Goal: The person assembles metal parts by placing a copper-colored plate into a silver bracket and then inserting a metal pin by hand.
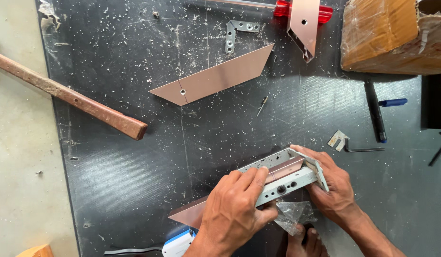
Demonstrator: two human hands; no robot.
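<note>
Both hands at near edge of work mat (135,166), side by side: left hand (235,209) on metal channel (277,183), right hand (332,185) at its right end. Plastic bag (294,215) between wrists. Cut profile piece (215,78) behind, mid-mat; corner bracket (235,33) beyond it. Wooden handle (73,97) left, overhanging mat edge. Cardboard box (392,35) far right; hex key (363,148) right of hands.

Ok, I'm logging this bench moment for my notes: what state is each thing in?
left hand: pressed flat on the profile, gripping it
right hand: clasping the profile's end
profile: lying on the mat, hollow side up, held at both ends
loose mitred strip: lying flat, untouched
corner bracket: lying free
wooden handle: resting across the mat edge
pen: lying capped
plastic bag: crumpled, open or shut unclear
</note>
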